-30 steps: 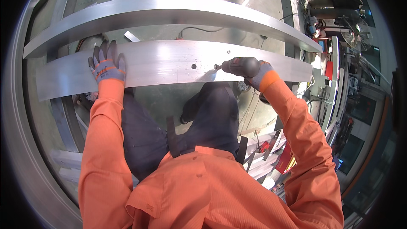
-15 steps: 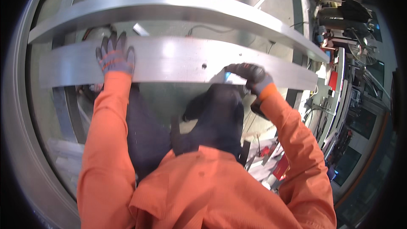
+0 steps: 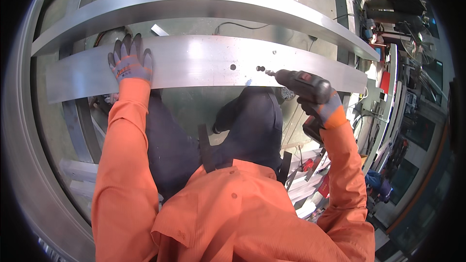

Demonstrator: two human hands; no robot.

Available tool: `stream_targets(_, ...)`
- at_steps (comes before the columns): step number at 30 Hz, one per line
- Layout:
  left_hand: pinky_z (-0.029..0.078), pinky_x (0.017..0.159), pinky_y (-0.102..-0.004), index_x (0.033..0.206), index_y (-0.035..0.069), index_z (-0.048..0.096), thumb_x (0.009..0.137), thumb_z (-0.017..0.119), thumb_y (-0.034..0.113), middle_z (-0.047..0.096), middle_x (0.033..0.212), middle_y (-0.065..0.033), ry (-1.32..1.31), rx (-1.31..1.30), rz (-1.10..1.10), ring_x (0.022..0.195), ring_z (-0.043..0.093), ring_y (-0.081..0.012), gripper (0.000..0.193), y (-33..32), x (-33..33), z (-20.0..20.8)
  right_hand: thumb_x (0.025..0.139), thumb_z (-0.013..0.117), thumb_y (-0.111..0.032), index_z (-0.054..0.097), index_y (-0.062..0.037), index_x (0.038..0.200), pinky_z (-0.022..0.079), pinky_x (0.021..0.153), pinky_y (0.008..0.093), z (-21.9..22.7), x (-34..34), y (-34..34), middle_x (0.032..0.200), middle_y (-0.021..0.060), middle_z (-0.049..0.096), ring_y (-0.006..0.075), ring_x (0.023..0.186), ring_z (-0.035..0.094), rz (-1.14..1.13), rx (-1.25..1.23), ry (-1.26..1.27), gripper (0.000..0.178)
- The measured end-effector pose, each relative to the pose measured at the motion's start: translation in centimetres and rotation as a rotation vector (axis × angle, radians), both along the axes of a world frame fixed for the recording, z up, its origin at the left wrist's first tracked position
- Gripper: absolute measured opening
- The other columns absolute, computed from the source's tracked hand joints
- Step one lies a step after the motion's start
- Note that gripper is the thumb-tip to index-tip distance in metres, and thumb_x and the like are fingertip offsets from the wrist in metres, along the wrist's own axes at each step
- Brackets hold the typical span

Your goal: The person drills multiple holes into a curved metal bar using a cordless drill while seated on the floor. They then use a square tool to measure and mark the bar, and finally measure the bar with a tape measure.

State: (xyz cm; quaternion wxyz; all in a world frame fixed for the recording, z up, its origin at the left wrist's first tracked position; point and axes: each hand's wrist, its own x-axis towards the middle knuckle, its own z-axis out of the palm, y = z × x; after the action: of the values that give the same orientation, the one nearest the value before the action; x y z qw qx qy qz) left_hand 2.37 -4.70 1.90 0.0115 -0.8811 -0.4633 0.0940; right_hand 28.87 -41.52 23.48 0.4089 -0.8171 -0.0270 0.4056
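Note:
A long silvery metal beam (image 3: 194, 63) lies crosswise in front of me, with a dark round hole (image 3: 233, 67) near its middle and more small holes to the right. My left hand (image 3: 130, 63), in a grey glove with dark fingertips, rests flat on the beam's left part, fingers spread. In my right hand (image 3: 323, 107), also gloved, is a black cordless drill (image 3: 305, 85), gripped by its handle. Its bit (image 3: 270, 73) points left, close to a hole (image 3: 260, 68) in the beam; I cannot tell whether it touches.
A second metal beam (image 3: 208, 7) runs parallel on the far side. A dark cable (image 3: 238, 25) and pale offcuts (image 3: 158, 30) lie on the floor. Metal bars (image 3: 80, 171) are stacked low at left. Tools and clutter fill a bench (image 3: 376, 97) at right.
My right hand has moved right and toward me with the drill, uncovering a hole in the beam. The left hand stays pressed on the beam.

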Motion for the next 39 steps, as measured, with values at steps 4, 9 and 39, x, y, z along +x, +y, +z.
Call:
stream_targets(4,0.014,0.131,-0.0538,0.164,0.036,0.039,0.098,0.051,0.059,0.034,0.173,-0.0047,0.026,0.002,0.026,0.16,0.028,-0.0306,0.071,0.4,0.7,-0.1,0.076,0.07,0.005,0.064,-0.0054,0.13,0.056,0.063,0.0277,3.1,-1.4,-4.1,0.101,0.0096,0.075,0.0137,0.083,0.07,0.088,-0.078,-0.117,0.056)
stream_targets(9,0.013,0.131,-0.055,0.164,0.038,0.039,0.1,0.05,0.061,0.033,0.173,-0.0061,-0.012,-0.052,0.104,0.16,0.028,-0.032,0.069,0.5,0.8,-1.0,0.074,0.069,0.008,0.064,-0.0063,0.13,0.059,0.067,0.0293,4.4,-5.1,-9.1,0.104,0.0093,0.075,0.0155,0.088,0.071,-0.184,-0.065,-0.108,0.058)
stream_targets(39,0.046,0.114,-0.0377,0.149,0.004,0.057,0.082,0.072,0.001,0.069,0.135,-0.0097,-1.076,-1.485,-0.666,0.127,0.063,-0.0215,0.068,-30.0,2.5,18.9,0.072,0.066,-0.018,0.071,-0.005,0.123,0.055,0.064,0.0317,8.9,-17.2,-22.4,0.096,0.0111,0.078,0.0155,0.074,0.068,-0.083,0.297,-0.258,0.053)
